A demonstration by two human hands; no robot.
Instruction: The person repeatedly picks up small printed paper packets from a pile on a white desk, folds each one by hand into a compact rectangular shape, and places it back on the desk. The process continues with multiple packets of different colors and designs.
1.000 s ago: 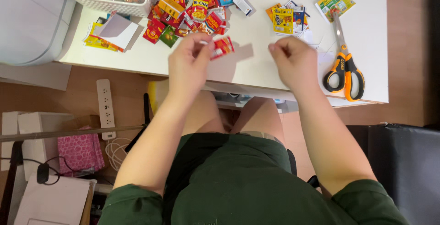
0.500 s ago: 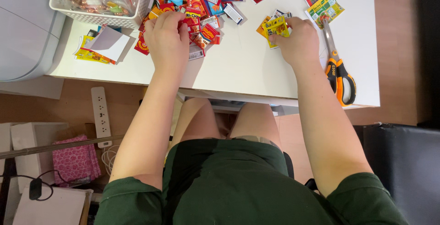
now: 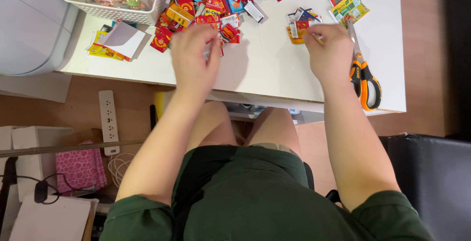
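My left hand (image 3: 192,58) hovers over the white table (image 3: 265,74) at the near edge of a big pile of small red, yellow and blue packets (image 3: 208,3). Its fingers are curled around a small pale packet (image 3: 209,52), mostly hidden by the hand. My right hand (image 3: 332,50) rests further right, its fingertips pinched on a small whitish piece (image 3: 319,38) beside a little heap of yellow and blue packets (image 3: 298,24). Scissors with orange and black handles (image 3: 364,76) lie just right of that hand.
A white mesh basket (image 3: 115,11) with bagged items stands at the back left, next to a grey-white machine (image 3: 29,25). Loose paper and yellow packets (image 3: 117,40) lie in front of the basket. Below the table are a power strip (image 3: 109,120), a pink bag (image 3: 81,170) and a black chair (image 3: 431,187).
My left hand has drawn back from the big pile towards me with a pale packet. My right hand has pulled back slightly from the small heap, towards the scissors.
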